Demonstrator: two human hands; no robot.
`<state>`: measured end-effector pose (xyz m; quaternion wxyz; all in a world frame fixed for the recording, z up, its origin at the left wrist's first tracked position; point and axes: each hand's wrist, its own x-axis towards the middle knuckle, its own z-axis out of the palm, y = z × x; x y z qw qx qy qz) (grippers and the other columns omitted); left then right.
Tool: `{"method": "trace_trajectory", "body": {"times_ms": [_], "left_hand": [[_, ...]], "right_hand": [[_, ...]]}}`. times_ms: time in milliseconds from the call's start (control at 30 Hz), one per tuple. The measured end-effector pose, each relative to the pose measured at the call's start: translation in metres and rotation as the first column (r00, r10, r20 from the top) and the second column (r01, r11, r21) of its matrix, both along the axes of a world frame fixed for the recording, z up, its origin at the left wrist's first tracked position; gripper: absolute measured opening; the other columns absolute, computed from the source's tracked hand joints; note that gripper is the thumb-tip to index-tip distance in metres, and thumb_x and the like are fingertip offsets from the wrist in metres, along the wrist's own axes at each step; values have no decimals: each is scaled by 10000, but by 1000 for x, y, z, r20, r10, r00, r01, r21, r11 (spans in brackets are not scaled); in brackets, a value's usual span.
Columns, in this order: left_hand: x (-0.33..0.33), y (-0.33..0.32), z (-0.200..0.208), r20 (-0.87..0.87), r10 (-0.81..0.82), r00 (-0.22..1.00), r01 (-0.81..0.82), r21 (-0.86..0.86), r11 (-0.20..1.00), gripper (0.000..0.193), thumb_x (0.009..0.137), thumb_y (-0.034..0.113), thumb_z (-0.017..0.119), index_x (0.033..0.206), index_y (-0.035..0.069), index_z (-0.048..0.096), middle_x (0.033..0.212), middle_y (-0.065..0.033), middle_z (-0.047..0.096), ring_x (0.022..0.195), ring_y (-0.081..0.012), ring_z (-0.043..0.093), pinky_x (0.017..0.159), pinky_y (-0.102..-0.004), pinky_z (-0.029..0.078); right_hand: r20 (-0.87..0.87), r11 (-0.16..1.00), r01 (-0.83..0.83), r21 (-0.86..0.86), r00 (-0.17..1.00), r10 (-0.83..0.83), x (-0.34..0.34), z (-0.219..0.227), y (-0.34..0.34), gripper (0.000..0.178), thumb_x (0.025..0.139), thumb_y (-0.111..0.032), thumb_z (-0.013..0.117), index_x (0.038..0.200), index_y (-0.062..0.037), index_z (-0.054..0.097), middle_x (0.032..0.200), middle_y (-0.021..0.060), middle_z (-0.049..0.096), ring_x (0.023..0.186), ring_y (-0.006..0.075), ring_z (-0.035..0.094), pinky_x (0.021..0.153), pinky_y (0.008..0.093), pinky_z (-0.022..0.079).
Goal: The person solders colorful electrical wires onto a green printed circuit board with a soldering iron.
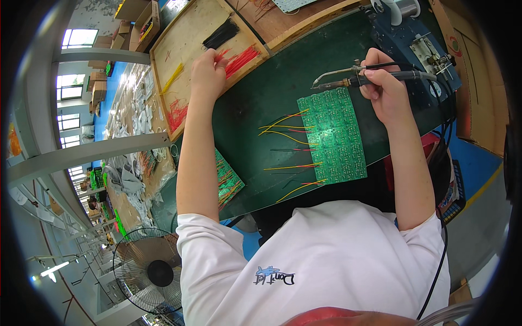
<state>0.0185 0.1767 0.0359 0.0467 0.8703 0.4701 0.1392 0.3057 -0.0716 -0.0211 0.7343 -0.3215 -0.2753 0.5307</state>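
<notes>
A green circuit board panel [333, 136] lies flat on the dark green table [255, 103], right of centre, with yellow, red and dark wires [288, 133] sticking out from its left edge and lying across the table surface. Just above the panel's top edge hangs the tip of a soldering iron [348, 81], held level and pointing left. The right hand [383, 81] grips the iron's dark handle, fingers curled around it, and a cable runs off from the handle to the right. The left hand [208, 73] is well apart from the panel, reaching up to a shallow wooden tray [185, 38] at the table's far left; its fingertips are pinched on a bundle of red wires [239, 58] at the tray's near edge. Bundles of black wires [220, 35] and yellow wires [171, 79] lie in the same tray. A second green board [228, 179] shows partly under the left forearm. A floor fan [148, 270] stands below, to the left.
</notes>
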Motion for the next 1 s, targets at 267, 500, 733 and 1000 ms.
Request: {"method": "trace_trajectory", "body": {"times_ms": [267,500,733,1000], "left_hand": [[0,-109,18,782,275,560,278,-490,826,191,1073,221,479,1151,58,541,808,-23,491,743,-182,478,750,-343,451],[-28,-164,-12,984,155,90,489,-179,854,329,1074,345,474,1209,50,522,869,-13,460,827,-149,422,808,-308,375],[-29,-173,-42,879,438,186,443,-473,762,85,1083,112,446,1075,51,505,925,-43,523,952,-178,542,954,-350,457],[-37,-173,-26,977,162,141,388,-205,898,107,1074,50,414,1067,44,521,917,-55,563,874,-191,628,1085,-422,444]], "right_hand": [[11,1000,22,6,1000,-22,4,-2,0,131,862,-63,587,769,-79,495,599,-22,439,489,36,345,460,228,227],[65,997,-50,60,997,46,-2,0,5,151,871,-98,571,779,-76,453,664,4,467,496,58,325,468,236,245],[57,999,-41,28,998,40,1,-4,0,104,869,-83,548,799,-64,473,671,6,473,493,66,304,476,240,245],[55,999,-44,13,998,43,4,-5,-1,85,860,-88,554,800,-55,503,655,-2,462,489,65,319,477,240,251]]}}
